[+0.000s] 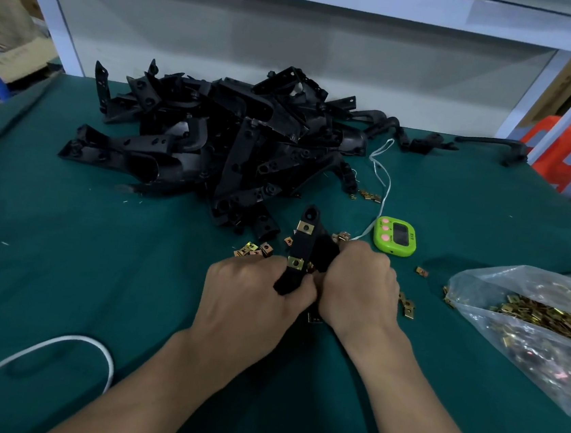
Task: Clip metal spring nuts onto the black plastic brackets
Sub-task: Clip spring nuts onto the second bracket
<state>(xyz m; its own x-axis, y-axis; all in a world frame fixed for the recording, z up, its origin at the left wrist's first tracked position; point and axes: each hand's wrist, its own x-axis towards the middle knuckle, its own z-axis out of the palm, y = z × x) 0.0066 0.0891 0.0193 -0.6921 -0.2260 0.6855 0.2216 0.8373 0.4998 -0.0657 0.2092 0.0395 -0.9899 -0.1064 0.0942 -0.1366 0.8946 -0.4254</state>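
While left hand grips bracket, right hand seemingly grips alongside.

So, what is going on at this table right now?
A person grips one black plastic bracket with the left hand and right hand. Two spring nuts are already clipped on it. A pile of brackets lies behind, loose nuts lie near the hands, and a plastic bag of nuts sits at the right.

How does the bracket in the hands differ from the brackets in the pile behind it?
The held bracket carries two gold spring nuts; the pile brackets show none. The left hand and right hand grip the held bracket; the pile brackets lie tangled on the mat. All are black plastic.
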